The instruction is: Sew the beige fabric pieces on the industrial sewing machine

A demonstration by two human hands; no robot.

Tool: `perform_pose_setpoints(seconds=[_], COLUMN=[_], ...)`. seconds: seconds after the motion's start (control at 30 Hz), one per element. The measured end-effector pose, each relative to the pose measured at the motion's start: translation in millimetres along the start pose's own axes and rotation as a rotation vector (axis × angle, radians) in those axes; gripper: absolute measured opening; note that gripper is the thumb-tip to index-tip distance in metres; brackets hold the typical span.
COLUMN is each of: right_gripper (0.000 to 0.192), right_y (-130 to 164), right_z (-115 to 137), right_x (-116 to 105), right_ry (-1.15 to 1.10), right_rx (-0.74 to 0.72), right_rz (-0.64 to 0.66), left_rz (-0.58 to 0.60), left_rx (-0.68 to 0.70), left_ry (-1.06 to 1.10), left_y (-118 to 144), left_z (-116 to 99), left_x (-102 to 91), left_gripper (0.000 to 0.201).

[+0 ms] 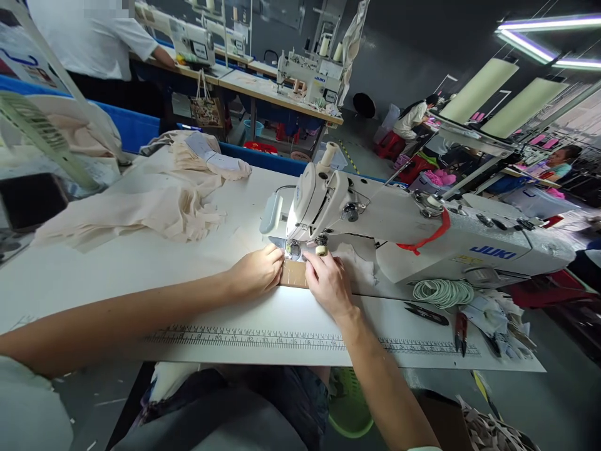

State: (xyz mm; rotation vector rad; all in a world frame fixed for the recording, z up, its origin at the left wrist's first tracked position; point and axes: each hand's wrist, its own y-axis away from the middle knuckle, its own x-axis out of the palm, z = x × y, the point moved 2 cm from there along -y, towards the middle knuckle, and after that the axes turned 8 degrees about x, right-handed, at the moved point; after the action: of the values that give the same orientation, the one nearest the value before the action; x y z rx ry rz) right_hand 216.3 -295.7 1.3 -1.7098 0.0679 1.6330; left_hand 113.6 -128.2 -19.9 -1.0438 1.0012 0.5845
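Note:
A white JUKI sewing machine (pixel 422 241) stands on the white table (pixel 141 275). My left hand (pixel 256 270) and my right hand (pixel 328 282) rest on either side of a small tan piece of material (pixel 293 274) lying just in front of the needle area (pixel 292 249). Both hands press their fingertips onto that piece, holding it flat under the machine's lamp. A small white piece of fabric (pixel 359 263) lies to the right of my right hand, at the machine's base.
A heap of cream fabric (pixel 159 200) lies at the table's left. A coil of pale green elastic (pixel 444 291), thread snips (pixel 427 313), red-handled scissors (pixel 461 329) and scraps sit at the right. A ruler strip (pixel 263 339) runs along the front edge. Other people work at distant machines.

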Motion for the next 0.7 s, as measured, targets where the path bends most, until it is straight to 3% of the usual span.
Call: perform_pose_setpoints(seconds=[0.33,0.57,0.7], right_gripper=[0.032,0.038,0.044], right_y=[6,-10,-20], right_z=[-2,-10,-13], right_x=[4,7,10], right_ry=[-0.066,-0.380,-0.436], right_rx=[0.009,0.223,0.310], right_rz=[0.015,0.114,0.144], left_rz=[0.096,0.129,0.103], left_rx=[0.052,0.033,0.028], left_ry=[-0.038,-0.027,-0.008], left_y=[-4,-5,-6], left_z=[-1,-1,1], left_x=[-3.3,-4.6,-7.0], left_gripper=[0.034,0.038,0.035])
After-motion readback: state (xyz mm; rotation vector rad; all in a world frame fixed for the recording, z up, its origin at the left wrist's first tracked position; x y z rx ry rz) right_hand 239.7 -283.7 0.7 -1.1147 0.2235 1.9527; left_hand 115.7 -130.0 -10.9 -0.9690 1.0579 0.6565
